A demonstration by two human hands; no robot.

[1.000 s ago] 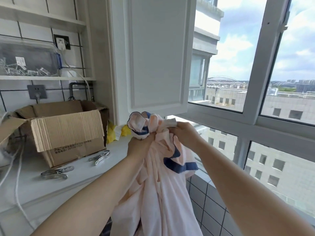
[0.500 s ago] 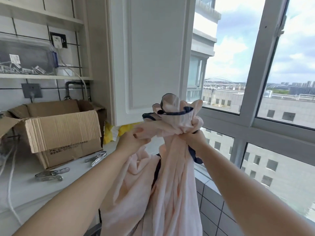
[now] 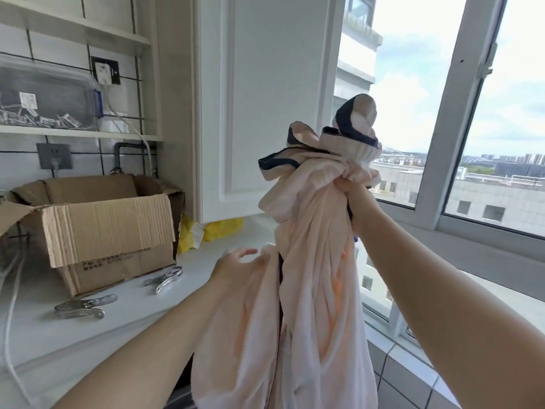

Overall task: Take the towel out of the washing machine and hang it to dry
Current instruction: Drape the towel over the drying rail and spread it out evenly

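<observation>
- Gripping the bunched pink towel (image 3: 312,261), the right hand (image 3: 352,190) holds its navy-trimmed top clamped in curled fingers.
- Below, the left hand (image 3: 233,265) rests loose-fingered against hanging folds.

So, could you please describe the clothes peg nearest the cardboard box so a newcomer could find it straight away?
Start at the open cardboard box on the white counter. Just off its front right corner lies a metal peg. A second peg lies further left, out in front of the box; the one you want is nearer the yellow bag.
</observation>
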